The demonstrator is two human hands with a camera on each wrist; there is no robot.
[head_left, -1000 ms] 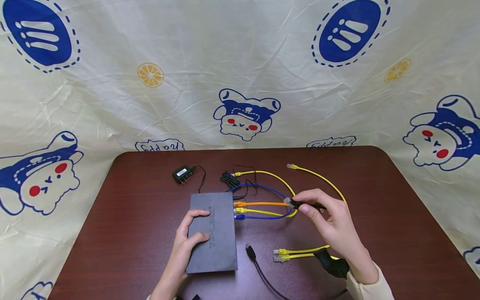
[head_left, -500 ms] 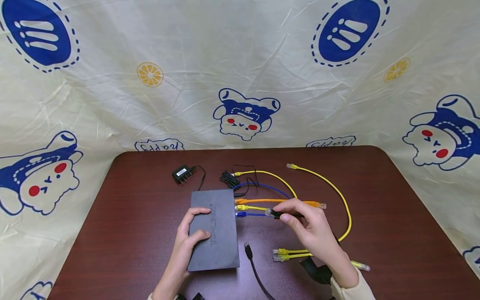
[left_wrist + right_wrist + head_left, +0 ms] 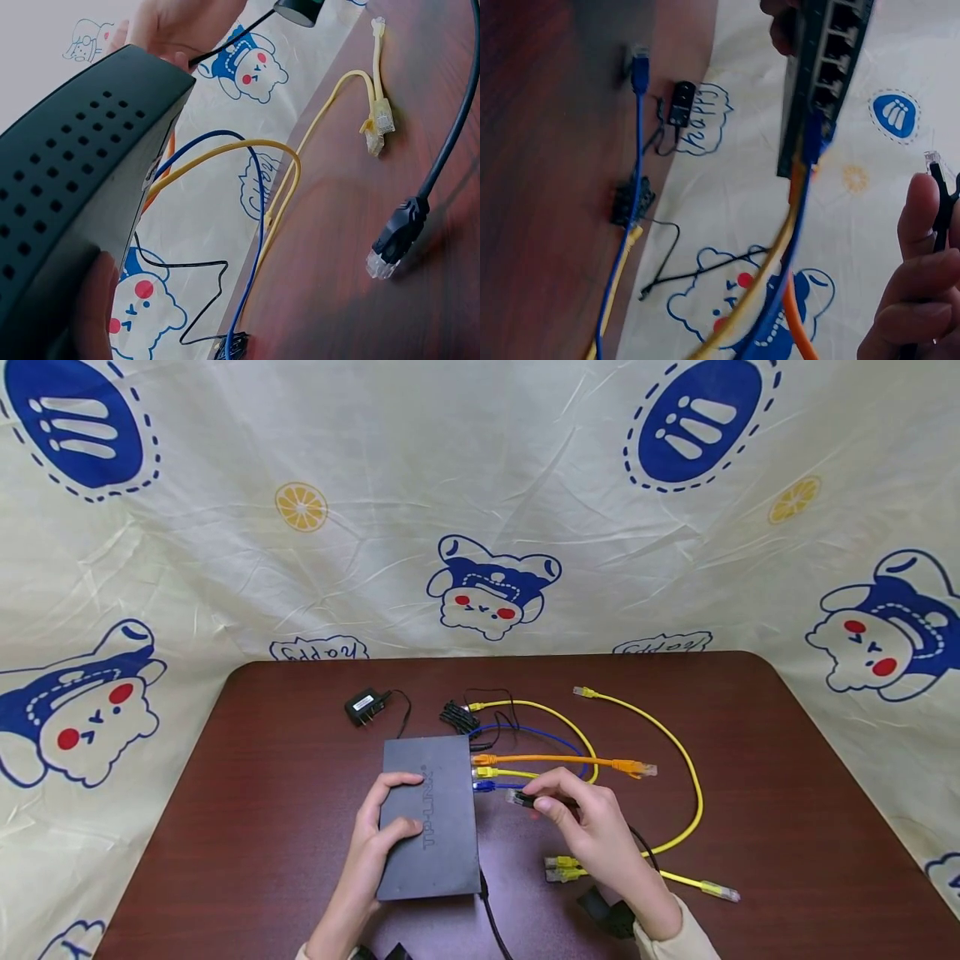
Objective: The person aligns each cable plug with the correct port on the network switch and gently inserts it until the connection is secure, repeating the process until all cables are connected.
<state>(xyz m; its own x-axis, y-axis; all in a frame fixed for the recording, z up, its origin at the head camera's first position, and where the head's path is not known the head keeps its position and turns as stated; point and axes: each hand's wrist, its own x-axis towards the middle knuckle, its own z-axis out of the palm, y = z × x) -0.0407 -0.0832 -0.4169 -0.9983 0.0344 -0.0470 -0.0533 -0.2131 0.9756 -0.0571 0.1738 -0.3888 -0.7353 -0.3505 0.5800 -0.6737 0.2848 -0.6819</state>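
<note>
Nearest me, a black cord (image 3: 494, 922) runs between the wrists. The left hand (image 3: 369, 843) grips the grey TP-LINK switch (image 3: 442, 864), thumb and finger on its top. The right hand (image 3: 592, 827) pinches a black plug (image 3: 520, 797) just off the switch's port side, apart from it. Beside that wrist I see yellow plugs (image 3: 561, 863). Slightly beyond, between hands: blue lead (image 3: 486, 786), yellow lead (image 3: 517, 773), orange lead (image 3: 551, 760) from its ports. Farther, past the left hand: black adapter (image 3: 365, 706).
</note>
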